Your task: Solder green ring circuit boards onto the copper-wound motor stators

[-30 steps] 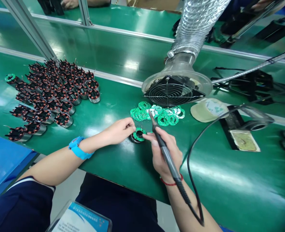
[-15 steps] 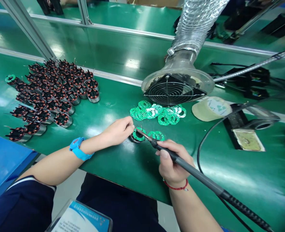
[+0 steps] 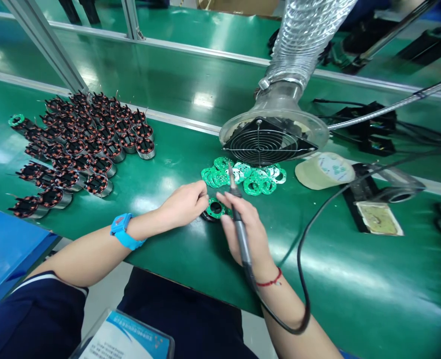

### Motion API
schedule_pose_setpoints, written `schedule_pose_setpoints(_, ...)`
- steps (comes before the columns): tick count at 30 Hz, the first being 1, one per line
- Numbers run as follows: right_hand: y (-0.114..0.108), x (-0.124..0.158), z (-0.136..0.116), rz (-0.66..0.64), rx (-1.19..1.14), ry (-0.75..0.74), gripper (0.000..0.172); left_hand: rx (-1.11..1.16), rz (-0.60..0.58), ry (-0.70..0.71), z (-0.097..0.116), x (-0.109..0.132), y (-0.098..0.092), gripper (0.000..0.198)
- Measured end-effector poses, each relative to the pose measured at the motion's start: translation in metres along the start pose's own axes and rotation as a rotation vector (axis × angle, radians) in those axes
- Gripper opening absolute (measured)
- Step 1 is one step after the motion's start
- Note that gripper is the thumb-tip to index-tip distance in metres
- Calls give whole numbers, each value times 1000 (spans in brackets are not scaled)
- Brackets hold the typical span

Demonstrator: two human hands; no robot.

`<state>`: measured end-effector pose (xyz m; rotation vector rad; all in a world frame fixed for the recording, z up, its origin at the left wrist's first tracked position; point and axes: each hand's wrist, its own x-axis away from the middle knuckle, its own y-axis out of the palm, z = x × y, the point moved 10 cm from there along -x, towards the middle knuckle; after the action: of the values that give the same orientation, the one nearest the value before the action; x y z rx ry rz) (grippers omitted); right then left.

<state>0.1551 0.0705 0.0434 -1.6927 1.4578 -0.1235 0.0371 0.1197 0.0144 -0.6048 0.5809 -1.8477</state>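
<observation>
A round green circuit board (image 3: 210, 208) lies on top of a motor stator (image 3: 207, 218) on the bench before me. My left hand (image 3: 185, 203) is closed at its left side, and its curled fingers hide whatever they may hold. In my right hand (image 3: 252, 229) is a soldering iron (image 3: 241, 234), its tip pointing up and away above the loose boards. The right thumb and forefinger reach beside the stator's right side. Whether they touch it I cannot tell.
Rows of copper-wound stators (image 3: 93, 144) stand at the left. Loose ring boards (image 3: 253, 185) lie beneath a fume extractor fan (image 3: 259, 142). To the right are a tape roll (image 3: 319, 172) and an iron stand with a sponge (image 3: 379, 219). The iron's black cable (image 3: 300, 259) loops over my right forearm.
My right hand has swung the soldering iron off the board, turning its tip upward, and moved its fingers left towards the stator. My left hand has stayed in place.
</observation>
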Motion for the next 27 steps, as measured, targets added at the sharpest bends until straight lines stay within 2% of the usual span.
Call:
schedule_pose_setpoints(2, 13, -3, -6, -111, 36, -59, 50, -9, 1, 0, -1, 0, 0, 19)
schedule_pose_setpoints(4, 17, -4, -6, -133, 31, -65, 54, 6, -3, -9, -3, 1, 0, 18)
schedule_pose_setpoints(6, 15, -4, 0, -108, 24, -29, 52, 58, -28, -12, -6, 2, -1, 11)
schedule_pose_setpoints(8, 9, -1, 9, -49, 19, 16, 53, 87, -107, 15, -6, 5, 2, 6)
schedule_pose_setpoints(11, 2, 4, 22, 6, -14, 75, 60, -34, -253, 113, 1, 10, 9, 13)
schedule_pose_setpoints(14, 1, 7, 28, 4, -37, 88, 59, -122, -215, 160, 6, 10, 2, 6)
schedule_pose_setpoints(17, 3, 6, 19, -10, -21, 28, 59, 29, -133, 135, 6, 7, -5, 10)
schedule_pose_setpoints(21, 4, 2, 0, -24, 69, -62, 59, 257, -166, 57, 0, 6, 1, 4)
schedule_pose_setpoints(27, 3, 1, -29, -35, 123, -223, 63, 255, -161, 3, -1, 6, -2, 7)
